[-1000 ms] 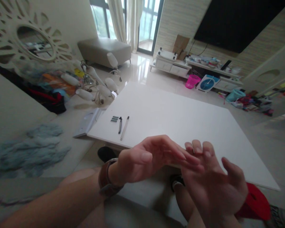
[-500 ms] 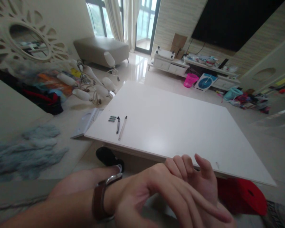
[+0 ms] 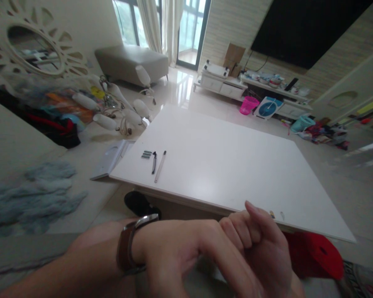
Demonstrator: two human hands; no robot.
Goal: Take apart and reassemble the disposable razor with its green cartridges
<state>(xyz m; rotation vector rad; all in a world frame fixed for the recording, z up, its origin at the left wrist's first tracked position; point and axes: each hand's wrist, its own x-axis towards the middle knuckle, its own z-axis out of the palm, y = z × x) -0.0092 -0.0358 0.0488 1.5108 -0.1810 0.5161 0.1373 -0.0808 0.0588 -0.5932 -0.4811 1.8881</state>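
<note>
My left hand point(image 3: 186, 244), with a brown-strapped watch point(image 3: 126, 246) on its wrist, arches across in front of my right hand. Its thumb and fingers are apart, holding nothing that I can see, and the fingertips run out of view near the right wrist. My right hand point(image 3: 262, 244) has its fingers curled into the palm and its thumb raised; nothing shows in it. Both hands are at the near edge of a white table point(image 3: 224, 157). Away to the left on it lie a dark slim tool point(image 3: 154, 162), a pale thin stick point(image 3: 160, 166) with a dark tip, and small dark green pieces point(image 3: 146, 154).
Below the table's near right corner is a red object point(image 3: 317, 253). Lamp arms with white shades point(image 3: 105, 121) stand beyond the left edge, near a blue-grey fluffy cloth point(image 3: 49, 194) on the floor. A pink basket point(image 3: 248, 105) and a TV cabinet point(image 3: 233, 90) are at the back.
My left hand's fingers, earlier stretched over the right wrist, now bend downward. My right hand's fingers have curled in more tightly. A small yellowish thing on the table beside the right thumb has come into view.
</note>
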